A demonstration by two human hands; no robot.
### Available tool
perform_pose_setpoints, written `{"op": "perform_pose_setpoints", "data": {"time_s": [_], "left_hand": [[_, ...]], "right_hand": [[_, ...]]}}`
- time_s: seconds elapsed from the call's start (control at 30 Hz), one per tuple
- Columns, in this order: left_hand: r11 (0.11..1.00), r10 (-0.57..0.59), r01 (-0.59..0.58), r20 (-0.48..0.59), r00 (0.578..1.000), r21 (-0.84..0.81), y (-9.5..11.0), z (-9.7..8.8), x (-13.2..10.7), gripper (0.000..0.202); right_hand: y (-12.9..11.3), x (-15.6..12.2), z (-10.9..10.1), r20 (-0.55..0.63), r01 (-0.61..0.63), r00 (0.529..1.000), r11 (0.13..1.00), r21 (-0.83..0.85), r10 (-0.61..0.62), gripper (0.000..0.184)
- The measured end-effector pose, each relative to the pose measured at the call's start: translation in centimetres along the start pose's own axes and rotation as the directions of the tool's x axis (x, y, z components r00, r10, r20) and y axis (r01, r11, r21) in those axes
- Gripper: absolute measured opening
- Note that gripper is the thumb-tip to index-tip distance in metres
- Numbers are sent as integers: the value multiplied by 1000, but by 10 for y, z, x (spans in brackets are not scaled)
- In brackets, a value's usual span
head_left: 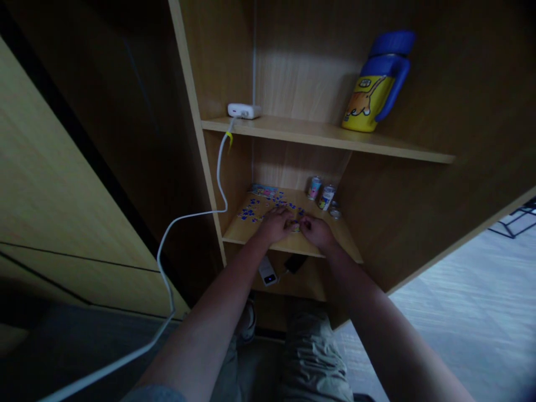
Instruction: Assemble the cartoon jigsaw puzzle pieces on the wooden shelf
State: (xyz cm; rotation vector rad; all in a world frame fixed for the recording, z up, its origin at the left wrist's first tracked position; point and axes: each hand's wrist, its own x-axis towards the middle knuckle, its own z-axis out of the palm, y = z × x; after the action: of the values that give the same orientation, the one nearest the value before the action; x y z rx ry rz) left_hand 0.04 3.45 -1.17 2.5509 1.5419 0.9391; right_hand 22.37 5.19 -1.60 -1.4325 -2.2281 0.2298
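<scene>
Small blue jigsaw puzzle pieces (248,213) lie scattered over the lower shelf, loose and face-up in part. My left hand (276,224) rests low over them, its fingers curled and the thumb side against a small joined patch of puzzle pieces (295,227). From the other side my right hand (317,231) pinches a dark puzzle piece at the edge of that patch. The fingertips of both hands are partly hidden and small in view. Behind the pieces, a colourful printed strip (263,191) lies near the back left corner.
Two small printed cans (314,188) and round metal lids (335,212) stand at the shelf's right. Above, the upper shelf (293,127) holds a white charger (243,110) with a trailing cable (167,234) and a blue-yellow bottle (372,84). Below lies a white device (267,271).
</scene>
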Motion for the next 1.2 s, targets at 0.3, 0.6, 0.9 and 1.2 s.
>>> {"op": "perform_pose_setpoints", "data": {"time_s": [0.3,0.6,0.9,1.2], "left_hand": [[988,-128,126,15,992,86,1,-2,4,62],[830,-508,457,96,856,322,15,0,9,91],[667,-723,687,26,691,288,27,-11,4,95],[747,-651,605,116,750,277,14,-7,-1,94]], "right_hand": [[-26,-7,-16,-105,-329,944,904,-272,312,46],[-28,-1,-18,-77,-549,833,801,-239,547,49],[-28,0,-4,-109,-471,878,804,-364,465,66],[-47,17,-7,-57,-496,848,752,-434,527,58]]}}
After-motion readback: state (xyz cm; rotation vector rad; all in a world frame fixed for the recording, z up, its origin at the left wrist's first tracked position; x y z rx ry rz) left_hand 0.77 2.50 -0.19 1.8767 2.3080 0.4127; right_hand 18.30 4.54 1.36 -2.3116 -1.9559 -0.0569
